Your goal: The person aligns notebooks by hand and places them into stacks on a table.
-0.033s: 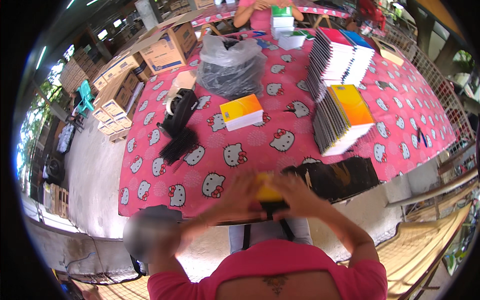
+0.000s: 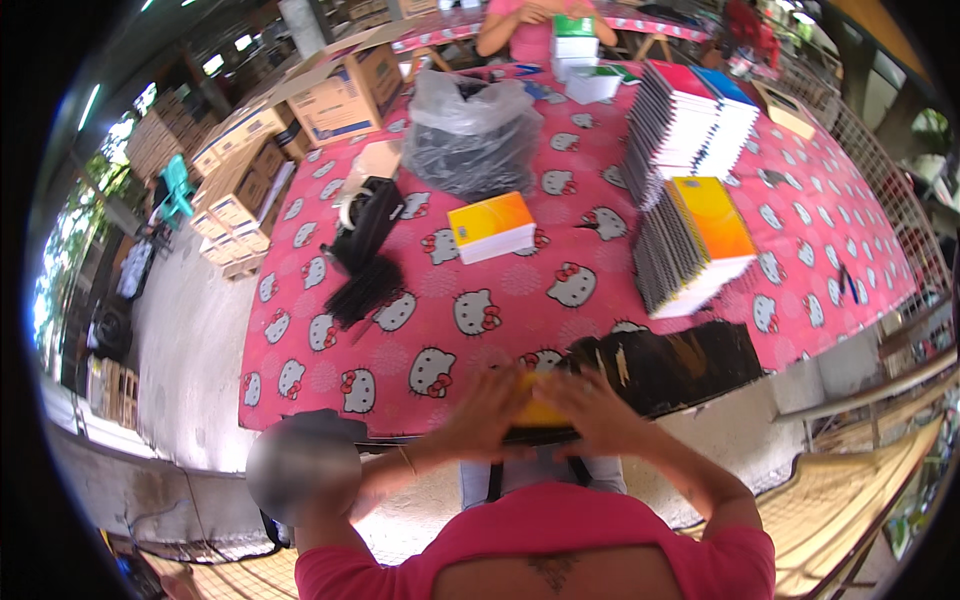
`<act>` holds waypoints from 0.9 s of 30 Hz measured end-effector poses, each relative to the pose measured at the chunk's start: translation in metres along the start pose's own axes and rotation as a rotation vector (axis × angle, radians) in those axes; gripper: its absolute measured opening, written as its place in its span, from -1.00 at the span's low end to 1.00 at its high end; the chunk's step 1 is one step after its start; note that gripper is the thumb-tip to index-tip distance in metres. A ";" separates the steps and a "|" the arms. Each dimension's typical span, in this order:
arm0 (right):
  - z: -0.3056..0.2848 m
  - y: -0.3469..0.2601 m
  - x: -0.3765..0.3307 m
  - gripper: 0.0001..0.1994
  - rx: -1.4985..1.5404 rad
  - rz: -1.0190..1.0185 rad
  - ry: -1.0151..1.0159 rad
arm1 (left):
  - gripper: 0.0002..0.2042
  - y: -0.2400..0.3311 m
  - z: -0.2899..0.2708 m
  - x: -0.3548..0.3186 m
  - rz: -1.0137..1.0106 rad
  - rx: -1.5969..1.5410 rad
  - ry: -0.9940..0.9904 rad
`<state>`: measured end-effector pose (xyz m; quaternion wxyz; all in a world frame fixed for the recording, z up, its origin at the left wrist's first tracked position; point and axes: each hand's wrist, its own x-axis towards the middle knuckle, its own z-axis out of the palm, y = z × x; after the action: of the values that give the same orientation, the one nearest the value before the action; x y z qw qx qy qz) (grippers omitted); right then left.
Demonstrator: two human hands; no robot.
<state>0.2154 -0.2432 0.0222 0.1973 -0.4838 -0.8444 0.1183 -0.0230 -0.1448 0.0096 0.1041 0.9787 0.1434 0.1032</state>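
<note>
At the table's near edge I hold a yellow-covered notebook (image 2: 538,411) between both hands. My left hand (image 2: 484,412) grips its left side and my right hand (image 2: 603,412) its right side. The fingers hide much of it and motion smears them a little. Beyond my hands lies a small stack of yellow-orange notebooks or loose pages (image 2: 490,228). A taller stack of yellow-orange notebooks with dark wire spines (image 2: 695,250) stands to the right. To the left lies a pile of black binding wires (image 2: 365,290), beside a black tape dispenser (image 2: 372,222).
A worn dark board (image 2: 680,368) lies along the near edge, right of my hands. Red and blue spiral notebooks (image 2: 690,115) stand at the far right. A plastic bag (image 2: 470,140) of dark contents and a cardboard box (image 2: 340,98) sit farther off. Another person (image 2: 530,35) works across the table.
The yellow notebook and my hands have come slightly closer to my body. The dark strip below the notebook shows less. The whole view has shifted slightly.
</note>
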 end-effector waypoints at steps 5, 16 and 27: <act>0.031 0.001 -0.016 -0.36 0.092 -0.084 0.140 | -0.37 0.013 0.015 -0.016 -0.042 0.079 -0.023; 0.021 0.061 0.071 -0.63 0.786 0.238 0.484 | -0.82 -0.204 -0.025 -0.053 -0.626 0.472 0.568; 0.044 0.064 0.078 -0.55 1.026 0.318 0.711 | -0.55 -0.049 -0.028 0.039 -0.401 -0.235 0.729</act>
<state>0.2095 -0.1439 -0.0255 0.6513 -0.4570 -0.4816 0.3674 -0.0054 -0.0818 0.0319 0.1754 0.8126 0.3454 0.4354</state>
